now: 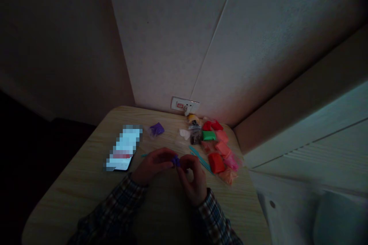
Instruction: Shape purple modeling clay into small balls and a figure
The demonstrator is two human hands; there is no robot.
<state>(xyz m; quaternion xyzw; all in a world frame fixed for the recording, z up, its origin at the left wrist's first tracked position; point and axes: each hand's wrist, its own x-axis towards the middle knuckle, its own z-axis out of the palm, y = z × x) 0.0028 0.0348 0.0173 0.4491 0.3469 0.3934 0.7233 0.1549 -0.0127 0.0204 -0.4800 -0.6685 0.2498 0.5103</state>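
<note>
Purple piece (176, 161): between our two hands, pinched at the fingertips.
Left hand (153, 164): curled, thumb and fingers nearly together on the piece's left side.
Right hand (192, 178): thumb and forefinger closed on its right side, other fingers loosely bent.
Pinch: we would do best pressing lightly and evenly from both sides (it looks soft, so hard tips may dent it).
Slant: perhaps down toward our right fingertips; mostly covered, so we cannot tell its long axis or which way it points.

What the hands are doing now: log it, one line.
left hand: pinches purple lump | right hand: pinches same lump | table left: phone | right: turquoise strips, red packet
</note>
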